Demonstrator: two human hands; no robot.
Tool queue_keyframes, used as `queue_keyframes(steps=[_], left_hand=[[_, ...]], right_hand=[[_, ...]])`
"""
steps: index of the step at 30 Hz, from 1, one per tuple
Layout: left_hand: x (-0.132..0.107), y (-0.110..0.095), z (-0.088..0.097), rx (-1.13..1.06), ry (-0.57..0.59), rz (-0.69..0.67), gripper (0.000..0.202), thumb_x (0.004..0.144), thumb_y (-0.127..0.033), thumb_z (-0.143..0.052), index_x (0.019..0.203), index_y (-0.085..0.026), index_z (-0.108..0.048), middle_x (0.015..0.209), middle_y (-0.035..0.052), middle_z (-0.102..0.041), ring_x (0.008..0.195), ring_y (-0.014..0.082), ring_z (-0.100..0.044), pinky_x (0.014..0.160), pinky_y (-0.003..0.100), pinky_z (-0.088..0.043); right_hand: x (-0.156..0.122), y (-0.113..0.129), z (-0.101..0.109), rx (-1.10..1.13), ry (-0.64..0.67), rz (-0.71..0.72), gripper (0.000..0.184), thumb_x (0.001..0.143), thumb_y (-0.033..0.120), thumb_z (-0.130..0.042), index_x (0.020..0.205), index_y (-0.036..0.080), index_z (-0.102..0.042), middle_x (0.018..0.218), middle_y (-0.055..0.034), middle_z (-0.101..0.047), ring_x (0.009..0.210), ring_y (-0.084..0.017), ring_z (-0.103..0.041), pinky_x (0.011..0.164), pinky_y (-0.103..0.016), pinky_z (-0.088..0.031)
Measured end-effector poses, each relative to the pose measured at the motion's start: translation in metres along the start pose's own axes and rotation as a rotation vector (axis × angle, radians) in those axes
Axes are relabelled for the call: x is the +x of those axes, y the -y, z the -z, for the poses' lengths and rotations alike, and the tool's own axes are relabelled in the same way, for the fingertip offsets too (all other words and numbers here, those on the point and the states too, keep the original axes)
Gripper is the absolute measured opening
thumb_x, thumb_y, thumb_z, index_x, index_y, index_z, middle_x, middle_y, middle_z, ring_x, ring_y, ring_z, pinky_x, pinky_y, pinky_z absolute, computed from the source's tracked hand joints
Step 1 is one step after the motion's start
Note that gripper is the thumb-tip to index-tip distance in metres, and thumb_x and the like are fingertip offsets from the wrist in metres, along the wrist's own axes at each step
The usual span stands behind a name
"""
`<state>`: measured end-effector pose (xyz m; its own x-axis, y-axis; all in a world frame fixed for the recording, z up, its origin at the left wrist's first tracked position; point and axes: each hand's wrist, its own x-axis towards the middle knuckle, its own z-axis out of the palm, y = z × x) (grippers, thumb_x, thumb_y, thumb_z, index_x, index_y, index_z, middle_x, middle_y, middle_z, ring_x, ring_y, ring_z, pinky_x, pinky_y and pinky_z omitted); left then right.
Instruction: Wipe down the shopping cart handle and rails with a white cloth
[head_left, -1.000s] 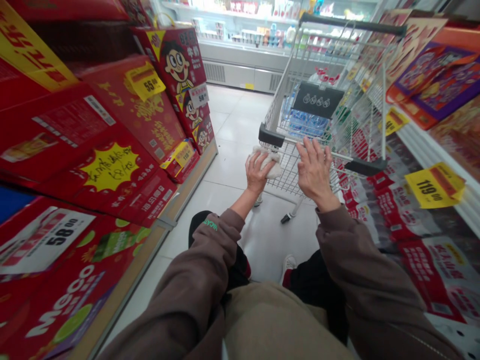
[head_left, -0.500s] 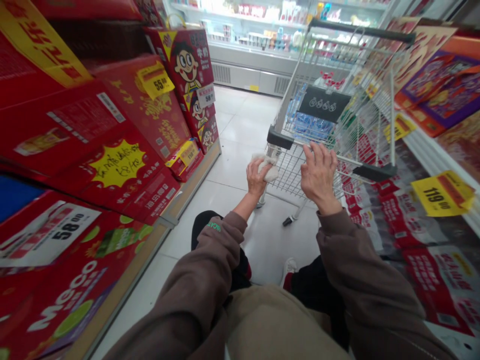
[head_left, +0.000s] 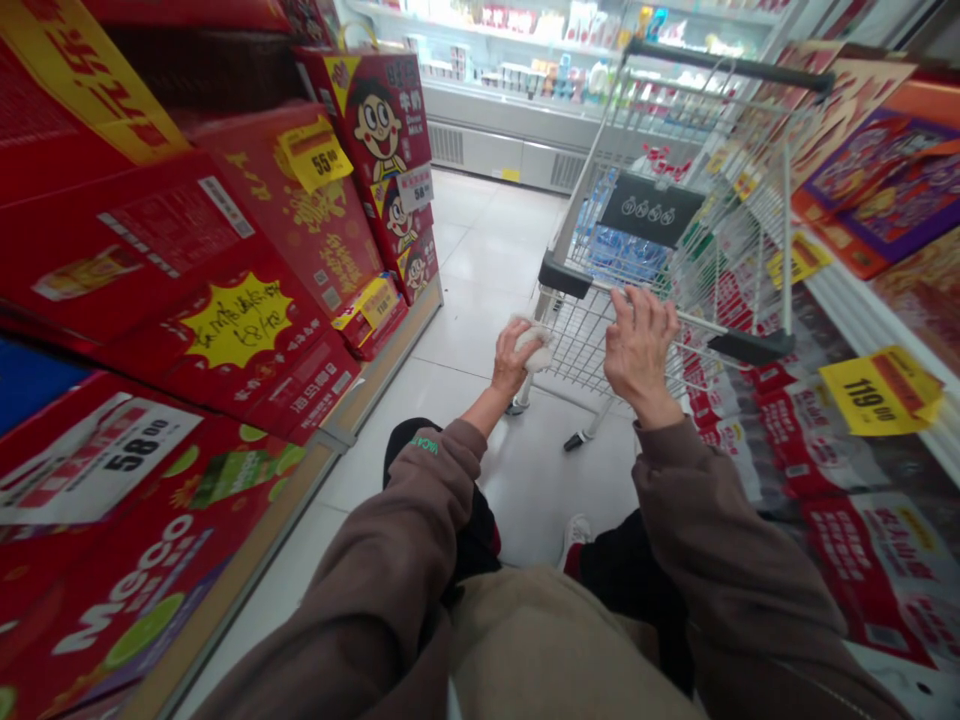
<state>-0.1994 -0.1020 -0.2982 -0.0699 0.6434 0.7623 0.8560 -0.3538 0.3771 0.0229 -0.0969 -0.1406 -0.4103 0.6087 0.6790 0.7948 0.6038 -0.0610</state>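
My left hand (head_left: pixel 515 360) is shut on a crumpled white tissue or cloth (head_left: pixel 535 343), which shows only above the fingers. It is close to the near corner of a wire shopping cart (head_left: pixel 581 345). My right hand (head_left: pixel 639 345) has its fingers curled over the cart's metal handle bar (head_left: pixel 697 325), which ends in black caps. In the basket lie blue-wrapped bottled water packs (head_left: pixel 619 250) behind a black plate (head_left: pixel 651 210). The basket's other contents are hard to make out.
Red gift boxes (head_left: pixel 225 250) with yellow price tags stand in a stack along the left. Red packs (head_left: pixel 832 470) and a yellow 119 tag (head_left: pixel 881 390) line the right shelf. A white tiled aisle (head_left: pixel 480 240) runs ahead to a refrigerated display case (head_left: pixel 510 150).
The white cloth has been bunched tighter into my left hand, and less of it shows. The view has shifted slightly, while my right hand stays on the handle.
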Motion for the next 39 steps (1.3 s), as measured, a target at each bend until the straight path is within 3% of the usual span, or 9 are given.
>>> queue_keyframes(steps=[4,9,12,18,23,29,35,39], left_hand=[[-0.021,0.012,0.002,0.025,0.053,0.012,0.028,0.104,-0.026,-0.049,0.105,-0.022,-0.077,0.134,0.0121,-0.066,0.139,0.0252,-0.055,0.114,0.046,-0.050],[0.009,0.008,-0.002,0.007,-0.063,-0.015,0.027,0.104,-0.034,-0.053,0.108,-0.025,-0.077,0.141,0.0106,-0.060,0.149,0.0274,-0.044,0.121,0.049,-0.043],[0.011,0.002,-0.013,0.005,-0.079,0.022,0.029,0.104,-0.035,-0.052,0.104,-0.023,-0.078,0.135,0.0113,-0.062,0.145,0.0279,-0.047,0.119,0.050,-0.044],[-0.008,0.000,-0.012,0.014,0.041,0.080,0.032,0.105,-0.029,-0.047,0.105,-0.022,-0.078,0.130,0.0128,-0.064,0.123,0.0238,-0.057,0.106,0.041,-0.052],[-0.003,-0.019,-0.017,0.030,-0.080,0.029,0.027,0.104,-0.033,-0.052,0.112,-0.027,-0.078,0.133,0.0103,-0.061,0.137,0.0270,-0.048,0.116,0.048,-0.044],[-0.027,-0.039,-0.030,0.055,-0.074,0.059,0.029,0.104,-0.031,-0.051,0.100,-0.025,-0.079,0.117,0.0110,-0.065,0.119,0.0257,-0.054,0.107,0.045,-0.049],[-0.001,-0.062,-0.032,0.033,-0.113,0.038,0.027,0.105,-0.032,-0.052,0.114,-0.029,-0.078,0.126,0.0105,-0.062,0.133,0.0276,-0.049,0.115,0.050,-0.042],[-0.006,-0.075,-0.044,0.019,-0.087,0.043,0.032,0.107,-0.036,-0.048,0.106,-0.027,-0.079,0.118,0.0098,-0.066,0.123,0.0250,-0.055,0.110,0.048,-0.048]], right_hand=[[-0.001,-0.003,0.000,0.020,0.000,-0.011,0.065,0.107,0.048,-0.013,0.156,0.020,-0.046,0.156,-0.0150,-0.051,0.150,-0.032,-0.038,0.125,-0.062,-0.020],[0.000,-0.001,0.000,0.023,-0.002,-0.028,0.065,0.107,0.049,-0.013,0.155,0.021,-0.046,0.155,-0.0146,-0.051,0.149,-0.032,-0.038,0.124,-0.062,-0.019],[0.001,0.000,-0.001,0.017,0.001,-0.034,0.065,0.107,0.049,-0.013,0.155,0.020,-0.047,0.155,-0.0155,-0.051,0.148,-0.033,-0.038,0.124,-0.062,-0.019],[0.001,-0.004,0.000,0.032,0.005,-0.040,0.064,0.107,0.049,-0.014,0.156,0.023,-0.045,0.154,-0.0151,-0.052,0.148,-0.033,-0.039,0.123,-0.063,-0.020],[0.001,-0.003,0.007,0.056,0.007,-0.054,0.065,0.107,0.049,-0.011,0.157,0.023,-0.044,0.151,-0.0151,-0.053,0.144,-0.033,-0.041,0.122,-0.063,-0.022],[0.002,-0.007,0.015,0.060,0.052,-0.028,0.067,0.107,0.051,-0.009,0.157,0.024,-0.043,0.153,-0.0146,-0.052,0.145,-0.033,-0.041,0.121,-0.062,-0.022],[0.002,-0.014,0.023,0.062,0.105,-0.017,0.069,0.107,0.053,-0.009,0.155,0.023,-0.047,0.151,-0.0152,-0.053,0.142,-0.033,-0.042,0.120,-0.060,-0.026],[0.001,-0.014,0.024,0.072,0.115,-0.005,0.066,0.107,0.051,-0.010,0.155,0.024,-0.047,0.154,-0.0141,-0.051,0.145,-0.032,-0.040,0.121,-0.060,-0.024]])
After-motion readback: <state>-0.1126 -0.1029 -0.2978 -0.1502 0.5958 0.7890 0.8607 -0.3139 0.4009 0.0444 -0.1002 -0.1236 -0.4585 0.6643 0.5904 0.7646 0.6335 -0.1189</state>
